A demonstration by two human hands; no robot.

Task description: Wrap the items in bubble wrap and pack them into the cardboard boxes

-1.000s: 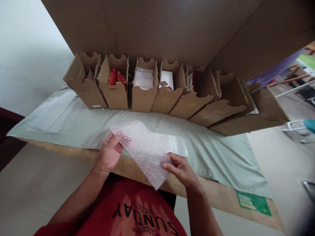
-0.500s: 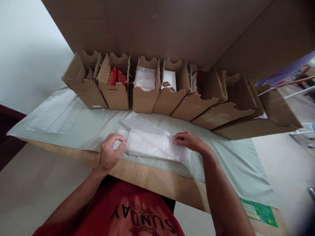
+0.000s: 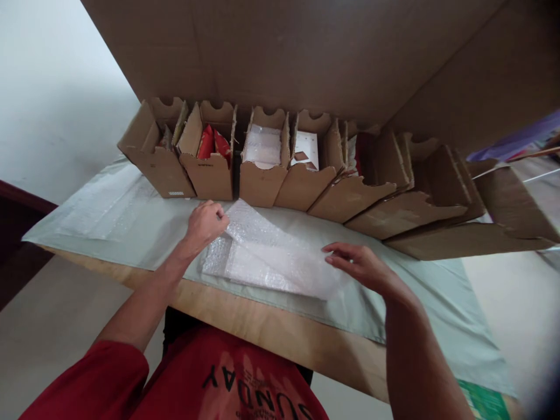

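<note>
A sheet of bubble wrap (image 3: 271,256) lies partly folded on the pale green cloth (image 3: 144,227) covering the table. My left hand (image 3: 205,224) pinches the far left corner of the sheet, fingers closed on it. At the sheet's right edge my right hand (image 3: 361,266) hovers or rests, fingers loosely stretched, holding nothing that I can see. Just behind the sheet stands a row of open cardboard bins (image 3: 262,169).
The bins hold red packets (image 3: 212,143), bubble wrap (image 3: 262,147) and a white card (image 3: 305,150). A large cardboard wall (image 3: 284,52) rises behind them. The wooden table edge (image 3: 280,335) runs below the cloth. More clear plastic (image 3: 96,201) lies flat at the left.
The bubble wrap went from held up in both hands to lying folded on the cloth. My left hand moved to its far left corner; my right hand let go at the right edge.
</note>
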